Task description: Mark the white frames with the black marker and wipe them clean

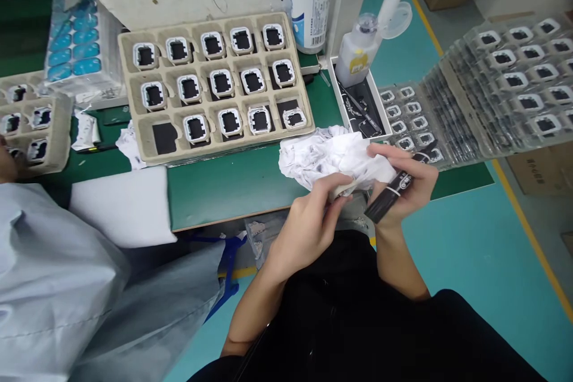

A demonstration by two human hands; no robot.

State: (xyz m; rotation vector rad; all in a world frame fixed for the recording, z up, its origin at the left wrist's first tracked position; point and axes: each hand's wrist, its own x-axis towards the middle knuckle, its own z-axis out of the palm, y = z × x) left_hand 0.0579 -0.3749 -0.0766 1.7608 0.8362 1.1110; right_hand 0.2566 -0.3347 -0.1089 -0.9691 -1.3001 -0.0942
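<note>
My left hand (308,221) pinches a small pale part against the crumpled white cloth (331,158) at the table's front edge. My right hand (405,182) grips a black marker-like pen (391,194) and also touches the cloth. The cloth lies just in front of a cardboard pulp tray (129,71) that holds several square white-framed black parts (221,82); one pocket at its front left shows only a black square.
A co-worker's pale blue sleeve (49,286) fills the lower left. A second pulp tray (54,131) sits at far left. Clear plastic trays of parts (514,80) overhang on the right. Two bottles (311,0) and a small white box (358,110) stand behind the cloth.
</note>
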